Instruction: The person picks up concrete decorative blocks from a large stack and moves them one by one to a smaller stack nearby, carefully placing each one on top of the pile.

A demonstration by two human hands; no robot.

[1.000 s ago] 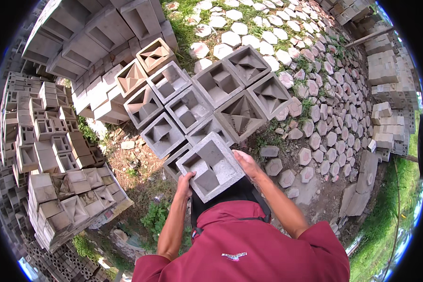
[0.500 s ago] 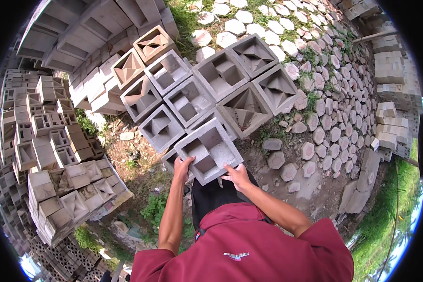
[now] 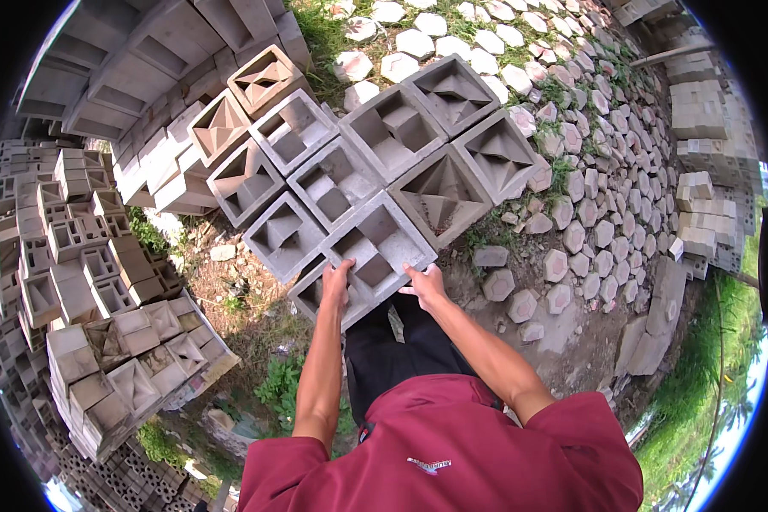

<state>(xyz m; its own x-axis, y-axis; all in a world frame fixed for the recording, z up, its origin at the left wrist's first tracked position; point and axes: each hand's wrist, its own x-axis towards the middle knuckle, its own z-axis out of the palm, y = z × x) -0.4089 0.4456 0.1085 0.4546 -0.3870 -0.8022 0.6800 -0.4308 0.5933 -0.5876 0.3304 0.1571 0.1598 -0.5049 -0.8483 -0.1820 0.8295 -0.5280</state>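
A grey square concrete vent block (image 3: 392,232) with recessed square pockets is gripped at its near edge. My left hand (image 3: 337,283) closes round its near left corner, thumb on top. My right hand (image 3: 425,285) pinches the near right corner, thumb on the upper rim. The block lies against the near side of a cluster of similar vent blocks (image 3: 333,183); whether it bears fully on what is beneath cannot be told. Another grey block (image 3: 309,293) shows partly under my left hand. Right of the held block sits a brownish block with a pyramid pattern (image 3: 441,194).
Two tan blocks (image 3: 220,126) stand at the cluster's far left. More blocks are stacked at the left (image 3: 132,363) and upper left (image 3: 166,64). Hexagonal pavers (image 3: 572,188) cover the ground to the right. Loose pavers (image 3: 498,285) and rubble lie nearer me.
The held vent block has moved away from my body and down against the cluster, uncovering my trousers. Both hands have kept hold of it. The view has shifted slightly.
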